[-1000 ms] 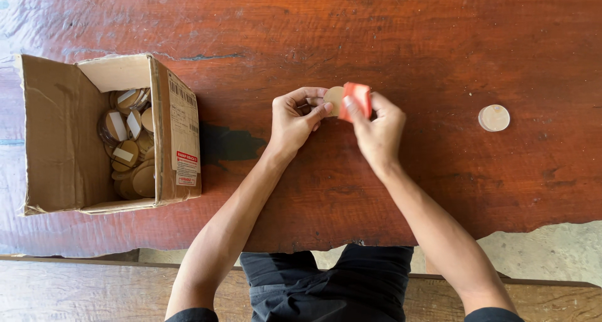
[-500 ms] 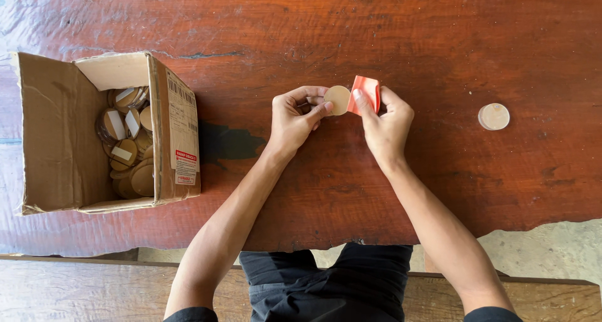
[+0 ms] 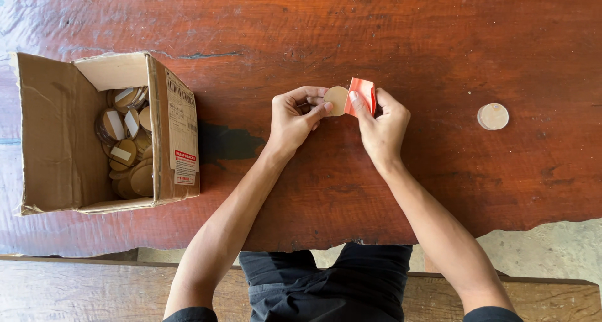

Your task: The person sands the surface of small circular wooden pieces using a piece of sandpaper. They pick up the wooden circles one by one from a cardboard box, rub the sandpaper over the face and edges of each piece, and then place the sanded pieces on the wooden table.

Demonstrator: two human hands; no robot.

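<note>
At the centre of the frame, the left hand [image 3: 295,118] pinches a tan disc [image 3: 335,100] between thumb and fingertips, just above the table [image 3: 439,33]. The right hand [image 3: 382,124], touching it on the right, pinches a red film [image 3: 364,95] that stands up beside the disc's edge. A second disc [image 3: 493,116] lies flat at the right, well apart. At the left, an open box [image 3: 59,140] holds many more discs [image 3: 128,143].

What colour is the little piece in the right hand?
Orange-red: the strip pinched in the right hand, clearest in the head view.
</note>
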